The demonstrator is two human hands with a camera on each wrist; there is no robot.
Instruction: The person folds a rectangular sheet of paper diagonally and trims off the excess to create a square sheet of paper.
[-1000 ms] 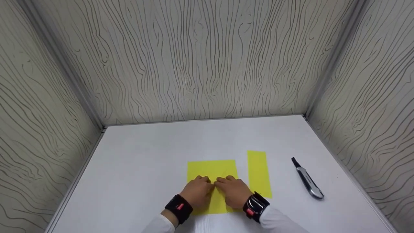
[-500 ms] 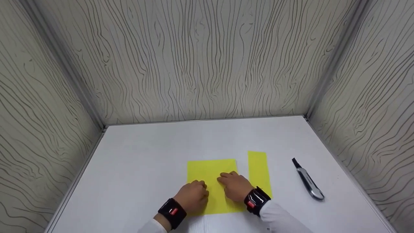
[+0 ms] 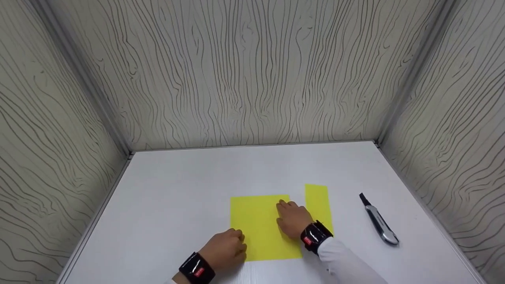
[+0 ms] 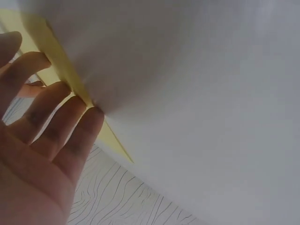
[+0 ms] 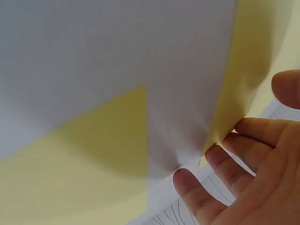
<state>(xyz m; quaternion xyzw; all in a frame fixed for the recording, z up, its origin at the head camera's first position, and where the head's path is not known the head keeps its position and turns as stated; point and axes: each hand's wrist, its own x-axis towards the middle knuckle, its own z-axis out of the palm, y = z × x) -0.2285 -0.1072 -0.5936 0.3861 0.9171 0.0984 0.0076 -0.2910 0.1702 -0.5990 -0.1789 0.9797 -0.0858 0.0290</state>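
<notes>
A square yellow sheet of paper (image 3: 260, 230) lies flat on the white table. At its left edge, near the front corner, my left hand (image 3: 224, 250) rests with its fingertips on the paper; in the left wrist view the fingers (image 4: 56, 117) are slightly bent along that edge. My right hand (image 3: 294, 221) touches the sheet's right edge, toward the far corner. The right wrist view has its fingertips against that edge, thumb apart, one finger beyond the paper. Just right of the sheet lies a narrow yellow paper strip (image 3: 318, 203), its near part hidden behind the right hand and wrist.
Farther right, a grey and black utility knife (image 3: 379, 221) lies on the white table (image 3: 177, 189), its dark tip pointing away. Wood-grain patterned walls (image 3: 252, 79) enclose the table at the back and both sides.
Both hands have slid apart from the sheet's middle: the left one leftward and nearer, the right one rightward and slightly farther away. The strip and knife stay in place.
</notes>
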